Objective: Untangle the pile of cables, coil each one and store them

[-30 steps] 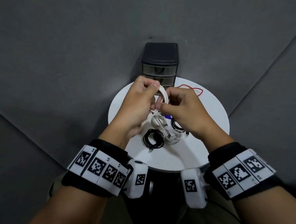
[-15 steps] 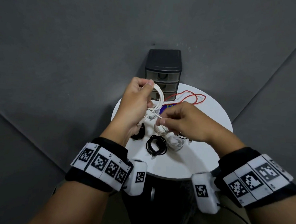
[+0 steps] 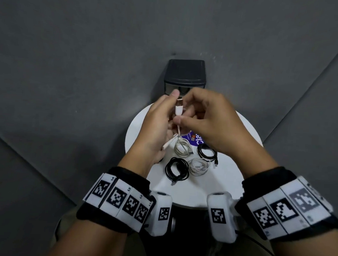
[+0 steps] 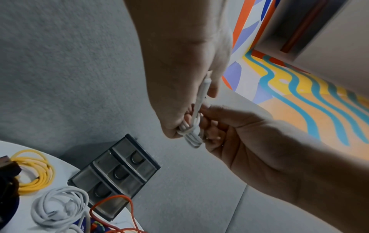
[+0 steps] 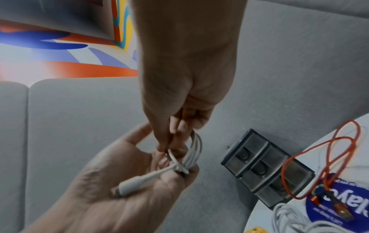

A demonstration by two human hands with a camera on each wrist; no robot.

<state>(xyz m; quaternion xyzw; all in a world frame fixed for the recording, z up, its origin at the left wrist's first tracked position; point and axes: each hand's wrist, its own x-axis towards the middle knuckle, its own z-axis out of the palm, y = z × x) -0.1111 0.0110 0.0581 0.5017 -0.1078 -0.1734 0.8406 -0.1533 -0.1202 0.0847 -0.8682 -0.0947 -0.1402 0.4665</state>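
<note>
Fingers of both hands curl around one white cable (image 3: 178,110): left hand (image 3: 156,125) grips its coiled loops, right hand (image 3: 210,122) pinches the strand below the upright plug. Beneath, coiled cables (image 3: 176,169) lie on the round table (image 3: 238,152), drawer unit (image 3: 185,75) behind.

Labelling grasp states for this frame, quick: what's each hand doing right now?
Left hand: closed, gripping the coiled white cable.
Right hand: closed, pinching the same cable's loose end beside the coil.

Only partial white lettering, "Cle", is read on the blue sticker (image 3: 196,139) lying beneath the right hand (image 3: 208,122).
</note>
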